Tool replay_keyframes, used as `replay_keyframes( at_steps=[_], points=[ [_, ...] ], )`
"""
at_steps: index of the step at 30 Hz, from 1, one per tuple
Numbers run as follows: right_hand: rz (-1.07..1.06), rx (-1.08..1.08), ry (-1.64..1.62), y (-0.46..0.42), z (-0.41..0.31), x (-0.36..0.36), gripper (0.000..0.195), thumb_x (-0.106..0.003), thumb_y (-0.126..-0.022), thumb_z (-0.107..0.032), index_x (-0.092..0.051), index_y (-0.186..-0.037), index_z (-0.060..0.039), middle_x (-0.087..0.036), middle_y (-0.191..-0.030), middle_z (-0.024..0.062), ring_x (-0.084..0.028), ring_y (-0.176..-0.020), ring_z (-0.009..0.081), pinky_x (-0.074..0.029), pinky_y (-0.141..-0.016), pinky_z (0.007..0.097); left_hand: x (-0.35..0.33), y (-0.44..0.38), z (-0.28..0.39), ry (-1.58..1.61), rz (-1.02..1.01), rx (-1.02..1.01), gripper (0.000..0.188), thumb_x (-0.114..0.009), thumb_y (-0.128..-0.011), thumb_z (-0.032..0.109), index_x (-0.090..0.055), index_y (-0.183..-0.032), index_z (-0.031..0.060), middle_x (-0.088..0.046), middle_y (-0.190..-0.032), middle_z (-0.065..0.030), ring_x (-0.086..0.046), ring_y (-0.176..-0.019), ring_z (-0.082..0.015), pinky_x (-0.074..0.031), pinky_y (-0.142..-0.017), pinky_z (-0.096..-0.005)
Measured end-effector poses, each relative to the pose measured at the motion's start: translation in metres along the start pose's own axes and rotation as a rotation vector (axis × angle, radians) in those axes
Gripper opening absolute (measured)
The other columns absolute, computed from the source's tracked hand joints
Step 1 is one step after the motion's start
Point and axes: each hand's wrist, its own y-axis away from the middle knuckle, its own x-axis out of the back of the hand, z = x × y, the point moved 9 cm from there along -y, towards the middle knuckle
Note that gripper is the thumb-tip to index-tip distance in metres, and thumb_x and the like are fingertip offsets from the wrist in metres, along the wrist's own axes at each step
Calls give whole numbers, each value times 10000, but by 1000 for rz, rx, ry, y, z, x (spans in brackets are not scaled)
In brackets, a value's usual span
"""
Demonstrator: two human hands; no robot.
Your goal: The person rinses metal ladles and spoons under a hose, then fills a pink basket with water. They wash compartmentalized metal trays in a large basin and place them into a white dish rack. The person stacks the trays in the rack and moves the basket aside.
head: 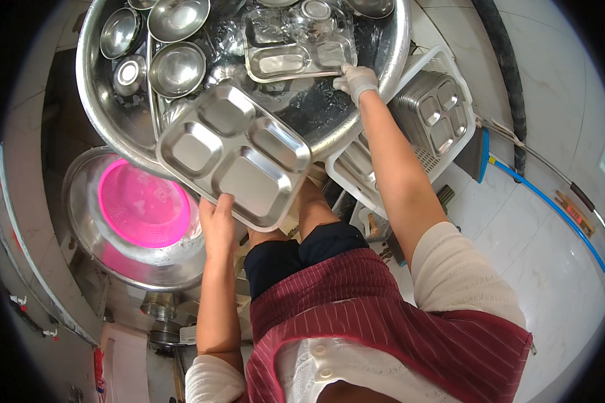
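Note:
My left hand (pixel 218 221) grips the lower edge of a stainless steel compartment tray (pixel 242 136), tilted over the near rim of a large round metal basin (pixel 92 95). Farther in, a second compartment tray (pixel 277 60) lies partly in the basin's water. My right hand (pixel 358 80), in a pale glove, has its fingers closed at that tray's near right corner. An upturned metal bowl (pixel 315 20) rests on the second tray. Metal bowls, among them a wide one (pixel 178 69), sit at the basin's left side beside a metal divider bar (pixel 154 101).
A white plastic basket (pixel 464 85) on the right holds a stack of compartment trays (pixel 433 111). At lower left, a pink colander (pixel 146 201) sits in another metal basin (pixel 80 226). A blue-handled floor tool (pixel 549 201) and a dark hose (pixel 509 75) lie along the tiled floor.

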Motion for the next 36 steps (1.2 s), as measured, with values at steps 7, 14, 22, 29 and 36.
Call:
replay_keyframes(
  at_steps=[7,14,22,29,36],
  points=[
    [63,370,-340,68,-48,57,215,-589,-855,-36,-498,-1016,75,-603,-874,138,-651,-558,239,-601,-459,296,23,-9,46,-344,174,-389,271,-515,-939,114,-582,-1123,-72,-635,-973,-92,-562,-860,-169,-455,-813,-294],
    [51,697,202,119,-112,132,329,-590,-911,-227,-540,-1125,17,-627,-925,89,-607,-622,140,-511,-476,274,-9,-58,116,-454,196,-640,317,-563,-990,257,-588,-1100,-39,-661,-838,-183,-592,-727,-299,-475,-726,-375],
    [-411,954,32,61,-196,-6,254,-653,-944,-235,-642,-1103,-37,-643,-1021,33,-575,-979,162,-462,-870,295,-92,-129,172,-413,-99,-696,355,-759,-866,311,-662,-1031,11,-689,-841,-48,-599,-749,-117,-478,-697,-283],
    [-205,799,512,8,-143,-16,438,-570,-897,-348,-638,-1171,-15,-684,-1112,195,-664,-989,319,-492,-910,388,5,-139,110,6,-35,-463,382,-604,-900,56,-550,-1266,-41,-623,-1170,-110,-589,-1040,-191,-464,-912,-321],
    [56,325,697,-66,-58,-38,431,-534,-907,-315,-644,-1220,-40,-643,-1222,214,-607,-1163,378,-473,-983,441,49,-75,52,239,192,-287,444,-543,-843,-48,-493,-1284,-43,-580,-1180,-131,-599,-1019,-237,-482,-893,-365]
  ],
)
